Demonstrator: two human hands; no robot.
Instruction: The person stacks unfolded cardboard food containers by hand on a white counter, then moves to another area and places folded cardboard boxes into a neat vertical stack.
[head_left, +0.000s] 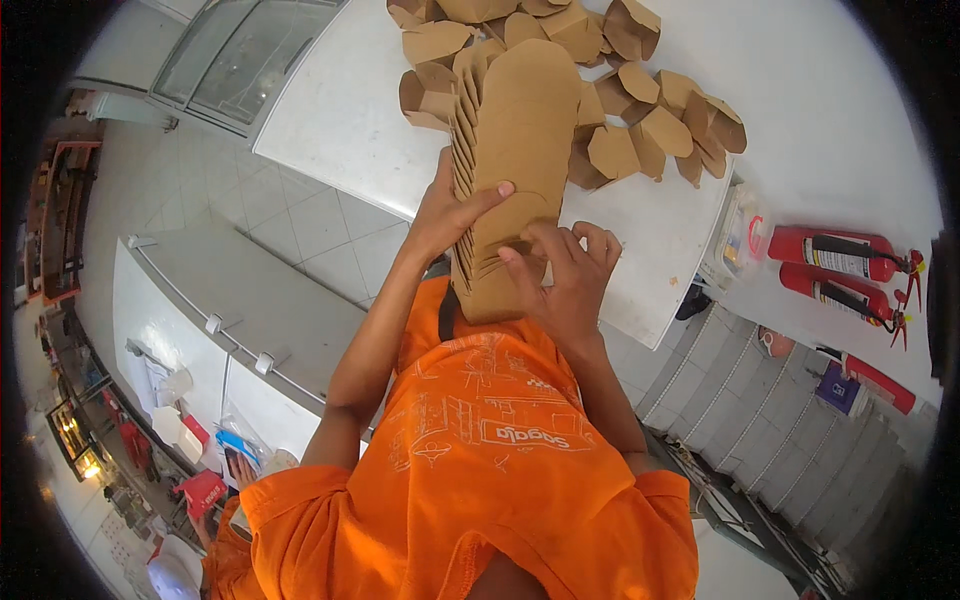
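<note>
A long stack of nested brown cardboard food boxes (529, 127) leans from the table's edge towards my waist. My left hand (457, 214) grips the stack by its left side, the thumb lying across the top face. At the lower part of the stack, my right hand (566, 270) has its thumb and index finger at a raised flap or edge of a box; the other fingers are curled. The fingertips partly hide what they pinch. Beyond the stack, several loose folded cardboard boxes (615, 154) lie on the white table (352, 112).
Two red fire extinguishers (836, 253) stand to the right, near a clear plastic container (739, 232). Steps (720, 382) lie at the lower right. On the left is a long white-and-grey counter (225, 277). Another person's hand (241, 469) holds a phone at the lower left.
</note>
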